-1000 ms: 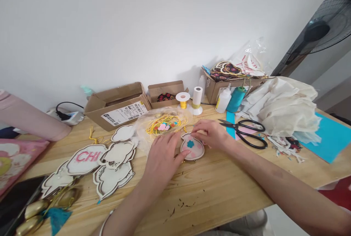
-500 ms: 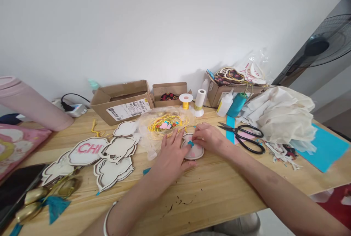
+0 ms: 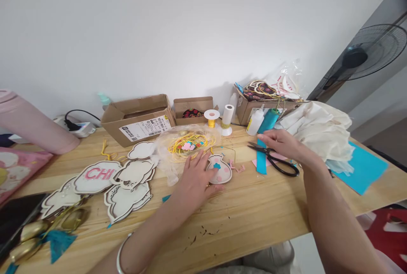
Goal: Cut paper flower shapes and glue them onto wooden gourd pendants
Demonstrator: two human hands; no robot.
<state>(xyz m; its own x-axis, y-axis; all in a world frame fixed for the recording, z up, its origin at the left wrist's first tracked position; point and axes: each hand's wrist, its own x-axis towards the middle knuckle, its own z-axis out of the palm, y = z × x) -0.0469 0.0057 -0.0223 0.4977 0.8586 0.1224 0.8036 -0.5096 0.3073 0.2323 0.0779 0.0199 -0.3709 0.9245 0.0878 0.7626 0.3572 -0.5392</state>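
My left hand (image 3: 197,174) lies flat with its fingers spread. Its fingertips touch the left edge of a small gourd-shaped ornament (image 3: 224,173), which has a pale face and a dark-edged rim. A blue flower (image 3: 217,166) and pink spots show on that face. Over on the right, my right hand (image 3: 282,143) has its fingers bent and pinched at the upper part of a blue strip (image 3: 261,164). Black-handled scissors (image 3: 282,166) lie across the strip, just under this hand. Pink scraps (image 3: 235,167) are scattered beside the ornament.
A plastic bag with yellow cord (image 3: 187,143) sits behind my left hand. Several cloud-shaped plaques (image 3: 127,204) lie left. Cardboard boxes (image 3: 136,123), thread spools (image 3: 211,119) and a glue bottle (image 3: 255,122) line the wall. White fabric (image 3: 330,127) is heaped at right.
My right hand has left the ornament and moved right to the blue strip by the scissors. My left hand stays by the ornament. The view has shifted slightly.
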